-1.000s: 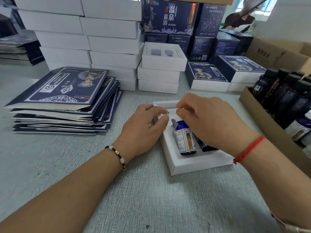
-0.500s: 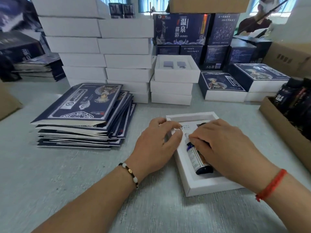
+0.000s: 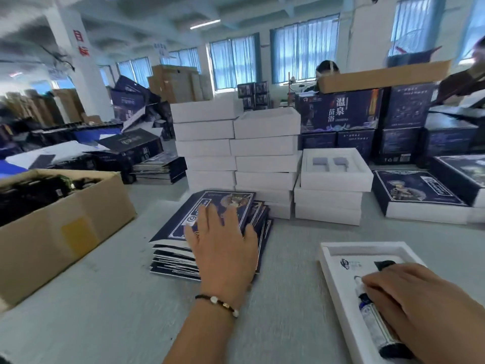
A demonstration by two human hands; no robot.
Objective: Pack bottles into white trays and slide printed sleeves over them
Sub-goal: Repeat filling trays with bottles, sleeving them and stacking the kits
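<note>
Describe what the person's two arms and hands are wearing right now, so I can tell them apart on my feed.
Both forearms are bare, with no sleeves or gloves in view. The left hand has a thin dark cord bracelet with a few pale beads at the wrist. The right hand shows nothing worn on the part in frame; its wrist runs out of the picture, so any band there cannot be seen.

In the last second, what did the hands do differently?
The left hand left the tray and moved out to the sleeve stack, where it now lies flat on the top sleeve. The right hand stayed on the bottles in the tray. The tray itself did not visibly move on the table.
</note>
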